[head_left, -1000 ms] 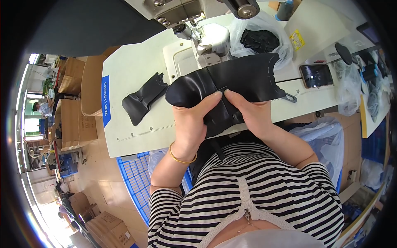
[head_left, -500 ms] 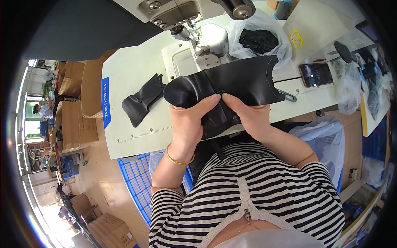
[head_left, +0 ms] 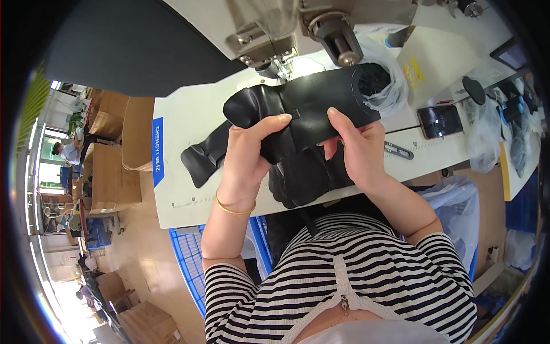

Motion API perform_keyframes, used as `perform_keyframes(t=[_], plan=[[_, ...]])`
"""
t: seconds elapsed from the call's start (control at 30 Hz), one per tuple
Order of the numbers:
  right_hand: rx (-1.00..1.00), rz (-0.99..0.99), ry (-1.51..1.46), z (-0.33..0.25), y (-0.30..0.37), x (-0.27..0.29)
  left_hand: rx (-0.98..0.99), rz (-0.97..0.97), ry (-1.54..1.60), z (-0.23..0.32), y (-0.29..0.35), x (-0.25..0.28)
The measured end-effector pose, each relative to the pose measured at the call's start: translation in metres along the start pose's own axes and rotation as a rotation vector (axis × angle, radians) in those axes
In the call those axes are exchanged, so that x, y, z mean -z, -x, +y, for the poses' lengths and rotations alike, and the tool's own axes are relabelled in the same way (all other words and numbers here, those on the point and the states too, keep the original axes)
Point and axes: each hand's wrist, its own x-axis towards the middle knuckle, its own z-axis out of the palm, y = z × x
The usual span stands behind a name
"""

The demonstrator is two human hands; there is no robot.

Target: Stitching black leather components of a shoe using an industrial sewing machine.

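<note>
A black leather-like panel (head_left: pixel 312 97) with a seam across it is held up over the sewing table (head_left: pixel 172 189), in front of the sewing machine (head_left: pixel 258 43). My left hand (head_left: pixel 245 152) is closed on its left part, thumb on top beside the seam and a small tab. On its right part my right hand (head_left: pixel 365 152) grips it with the thumb on top; some of its fingers are hidden. More folded black material (head_left: pixel 309 175) hangs below the panel between my hands. A second black piece (head_left: pixel 200 163) lies flat on the table, left of my left hand.
Behind the panel's right end stands a clear plastic bag (head_left: pixel 395 86) of black material. A grey slotted tool (head_left: pixel 399 151) and a phone (head_left: pixel 440 121) lie to the right. Blue plastic baskets (head_left: pixel 192 258) stand under the table; cardboard boxes (head_left: pixel 114 175) are at the left.
The panel has tilted and moved slightly toward the machine. My thumbs, close together before, are now apart: the left shifted left, the right moved right. The whole view has shifted a little.
</note>
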Motion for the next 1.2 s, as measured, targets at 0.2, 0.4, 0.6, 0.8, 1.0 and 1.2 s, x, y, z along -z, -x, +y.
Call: perform_keyframes(t=[0.2,0.4,0.6,0.8,1.0,1.2], plan=[[0.086,-0.027,0.028,-0.008,-0.033,-0.002,0.03,0.037,-0.045,0.015,-0.034,-0.004],[0.071,-0.031,0.113,-0.009,-0.049,-0.001,0.019,0.071,-0.043,0.019,-0.047,-0.008],[0.047,0.007,0.09,-0.008,-0.051,-0.002,-0.008,0.063,-0.057,0.019,-0.05,-0.009],[0.069,-0.004,0.076,-0.006,-0.052,-0.002,-0.016,0.05,-0.081,0.018,-0.05,-0.007],[0.087,0.012,0.054,-0.009,-0.051,-0.006,-0.07,0.01,-0.113,0.015,-0.053,0.0],[0.073,0.031,0.055,-0.008,-0.05,-0.005,-0.036,0.018,-0.098,0.018,-0.052,-0.004]])
